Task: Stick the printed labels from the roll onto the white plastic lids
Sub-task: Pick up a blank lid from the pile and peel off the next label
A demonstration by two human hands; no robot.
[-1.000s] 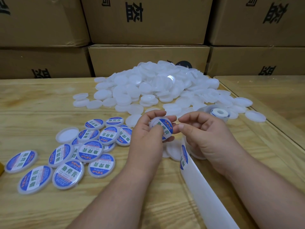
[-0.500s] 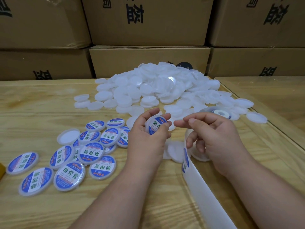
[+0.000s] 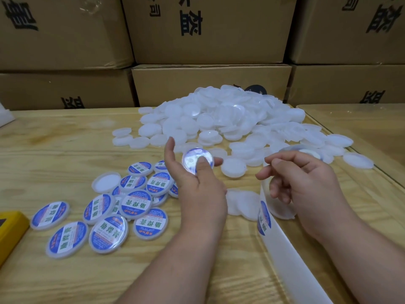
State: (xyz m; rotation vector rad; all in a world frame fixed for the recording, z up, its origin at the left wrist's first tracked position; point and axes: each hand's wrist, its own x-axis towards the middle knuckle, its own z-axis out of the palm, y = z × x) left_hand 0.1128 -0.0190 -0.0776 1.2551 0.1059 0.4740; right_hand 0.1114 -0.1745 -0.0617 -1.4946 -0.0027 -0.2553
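Note:
My left hand [image 3: 192,185] holds a labelled white lid [image 3: 197,160] between thumb and fingers, its blue-and-white label face up and glinting. My right hand [image 3: 306,183] hovers to the right with loosely curled fingers and nothing in them. Just below it the white backing strip [image 3: 285,244] from the label roll [image 3: 306,152] runs toward me, with one blue label [image 3: 264,218] on it. A large heap of bare white lids [image 3: 219,121] lies behind both hands. Several labelled lids [image 3: 135,202] lie spread on the wood at the left.
Stacked cardboard boxes [image 3: 208,29] wall off the back of the wooden table [image 3: 54,150]. A yellow object [image 3: 11,231] sits at the left edge. A second table surface [image 3: 361,123] adjoins on the right. One lid lies upside down [image 3: 106,182] among the labelled ones.
My hands have drawn apart. The left hand turned and carried the labelled lid leftward and up, while the right hand let go of it and pulled back to the right.

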